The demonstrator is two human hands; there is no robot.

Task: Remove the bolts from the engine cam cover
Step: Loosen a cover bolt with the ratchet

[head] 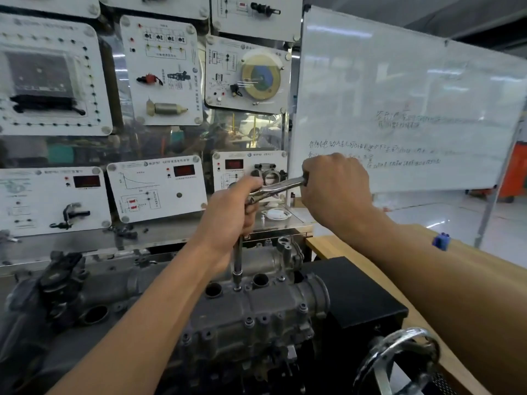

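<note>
Head view: the left hand [236, 206] clasps the top of a slim steel extension bar [239, 252]. The bar stands upright, and its socket [237, 276] sits at 6 o'clock on a bolt of the grey cast-metal cam cover [256, 306]. The right hand [333, 186] is wrapped round the chrome ratchet handle [278, 185], which runs out toward 2 o'clock, so the swing is likely the right hand's.

Bolt hid under socket [236, 276]; whiteboard [399, 81] txt unreadable.
</note>
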